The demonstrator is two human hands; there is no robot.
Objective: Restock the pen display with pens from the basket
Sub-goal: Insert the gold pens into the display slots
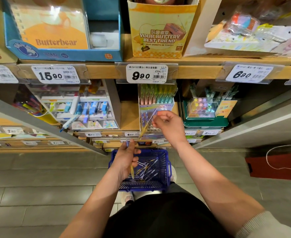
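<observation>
As we look down from the head camera, the pen display (pixel 158 98) stands on the lower shelf just above the middle of the frame, toward 12 o'clock, with rows of pink, green and blue pens upright in its back section. Our right hand (pixel 168 125) is raised in front of the display's lower part, at about 1 o'clock from centre, and its thumb and fingers pinch a yellowish pen (pixel 143 130) that slants down to 7 o'clock, its upper end against the display front. Our left hand (pixel 125 157) hangs lower, just below centre, over the 9 o'clock edge of the basket (pixel 141 186), its fingers curled round a few pens (pixel 132 170); one purple tip pokes out above the thumb and a yellow barrel points down into the basket. The blue basket sits on the tiled floor (pixel 38 186) at 6 o'clock, close to our feet, and loose pens (pixel 149 169) lie criss-crossed on its bottom. Above the display, a price tag (pixel 146 73) reading 9.90 is clipped to the wooden shelf edge (pixel 103 71). A green tray of coloured items (pixel 204 121) stands just beside the display at 3 o'clock, and a red bag (pixel 275 167) lies on the floor at 4 o'clock.
</observation>
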